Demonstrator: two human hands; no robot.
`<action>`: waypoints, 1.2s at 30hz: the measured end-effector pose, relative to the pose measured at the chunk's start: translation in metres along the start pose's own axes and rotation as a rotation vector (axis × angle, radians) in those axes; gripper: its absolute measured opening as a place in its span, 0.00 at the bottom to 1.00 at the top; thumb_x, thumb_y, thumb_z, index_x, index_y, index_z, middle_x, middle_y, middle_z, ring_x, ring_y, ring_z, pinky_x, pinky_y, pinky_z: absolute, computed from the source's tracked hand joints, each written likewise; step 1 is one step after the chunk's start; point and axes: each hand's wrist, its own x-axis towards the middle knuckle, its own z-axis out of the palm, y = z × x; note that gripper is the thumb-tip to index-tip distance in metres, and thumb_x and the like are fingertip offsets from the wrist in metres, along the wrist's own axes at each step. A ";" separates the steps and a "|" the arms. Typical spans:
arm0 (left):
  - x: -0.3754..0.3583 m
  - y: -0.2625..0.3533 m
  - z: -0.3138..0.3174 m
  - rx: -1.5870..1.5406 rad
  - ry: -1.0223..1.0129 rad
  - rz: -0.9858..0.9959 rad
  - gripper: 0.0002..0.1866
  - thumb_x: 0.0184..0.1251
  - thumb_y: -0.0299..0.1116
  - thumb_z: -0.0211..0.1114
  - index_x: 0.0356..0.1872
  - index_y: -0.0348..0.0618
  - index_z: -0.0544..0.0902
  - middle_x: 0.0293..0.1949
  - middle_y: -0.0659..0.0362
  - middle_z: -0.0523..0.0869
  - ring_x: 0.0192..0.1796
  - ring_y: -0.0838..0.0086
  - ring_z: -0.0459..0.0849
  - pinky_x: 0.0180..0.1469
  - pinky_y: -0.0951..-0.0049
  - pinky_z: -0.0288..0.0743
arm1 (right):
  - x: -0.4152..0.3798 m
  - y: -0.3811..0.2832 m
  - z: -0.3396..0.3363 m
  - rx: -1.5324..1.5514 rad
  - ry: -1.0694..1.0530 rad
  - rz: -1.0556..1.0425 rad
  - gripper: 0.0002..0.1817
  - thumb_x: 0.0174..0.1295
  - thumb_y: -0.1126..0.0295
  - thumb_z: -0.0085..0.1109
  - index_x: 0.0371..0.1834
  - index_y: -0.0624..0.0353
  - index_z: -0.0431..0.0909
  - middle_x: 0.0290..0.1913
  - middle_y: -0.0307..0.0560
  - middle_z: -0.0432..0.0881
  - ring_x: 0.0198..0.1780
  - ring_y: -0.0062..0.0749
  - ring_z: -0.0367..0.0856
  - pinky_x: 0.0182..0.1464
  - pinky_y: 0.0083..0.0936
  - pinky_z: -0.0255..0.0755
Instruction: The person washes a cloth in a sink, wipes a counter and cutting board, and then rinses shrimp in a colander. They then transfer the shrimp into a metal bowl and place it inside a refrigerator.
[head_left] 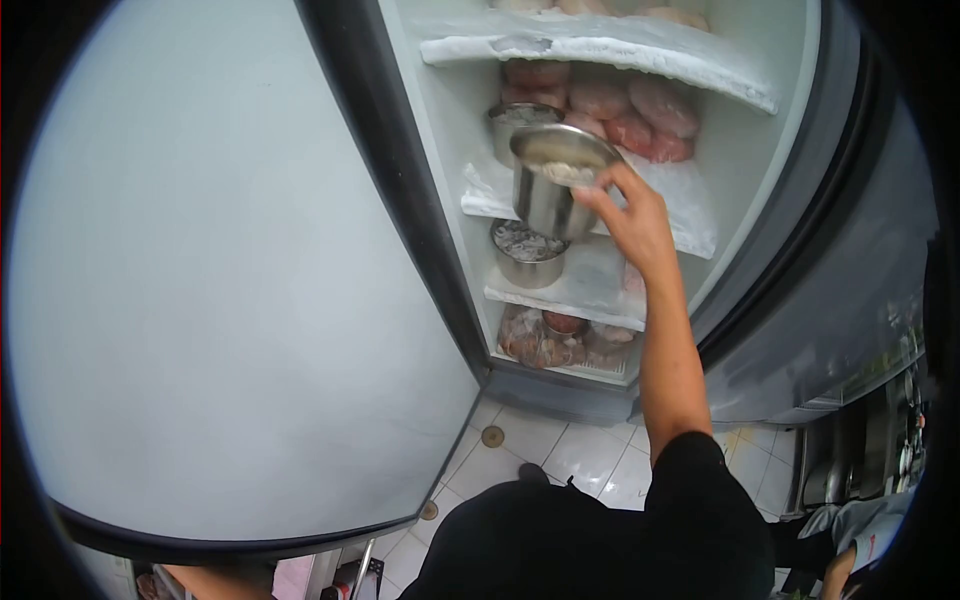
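A kitchen, likely a working one. An upright freezer (640,200) fills the upper middle of the frame, its door (220,280) swung open at left, frosted shelves (600,50) stacked with bagged meat (640,120) and steel pots (528,255). White floor tiles (590,455) show at lower centre, steel fittings (850,470) at lower right.

The left hand lay out of view, hidden behind the open freezer door (230,300). The right hand (632,215) covered part of the far side of the steel container (550,180) it gripped, whose pale contents were too blurred to name. A second steel pot (515,125) stood half hidden behind that container. The topmost shelf (600,45) was cut off by the upper edge, its packages barely showing
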 end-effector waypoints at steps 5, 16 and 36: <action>-0.006 0.002 -0.006 -0.005 0.009 0.001 0.25 0.73 0.57 0.47 0.35 0.43 0.78 0.25 0.62 0.78 0.23 0.77 0.74 0.25 0.77 0.69 | 0.063 0.030 0.053 -0.162 -0.268 0.092 0.22 0.57 0.51 0.68 0.38 0.62 0.79 0.36 0.52 0.84 0.38 0.42 0.82 0.41 0.32 0.73; -0.013 0.006 -0.010 0.011 0.040 0.001 0.25 0.73 0.57 0.46 0.32 0.44 0.77 0.22 0.63 0.77 0.20 0.78 0.73 0.22 0.78 0.68 | 0.035 0.040 0.077 -0.083 0.010 -0.083 0.25 0.52 0.52 0.74 0.40 0.62 0.78 0.42 0.58 0.82 0.42 0.52 0.81 0.43 0.36 0.73; -0.034 0.109 -0.030 -0.065 0.526 0.542 0.26 0.73 0.57 0.45 0.28 0.47 0.77 0.18 0.66 0.75 0.16 0.80 0.71 0.17 0.79 0.66 | 0.039 0.060 -0.032 -0.277 0.114 0.184 0.26 0.55 0.48 0.67 0.43 0.63 0.82 0.44 0.64 0.82 0.46 0.55 0.82 0.48 0.43 0.73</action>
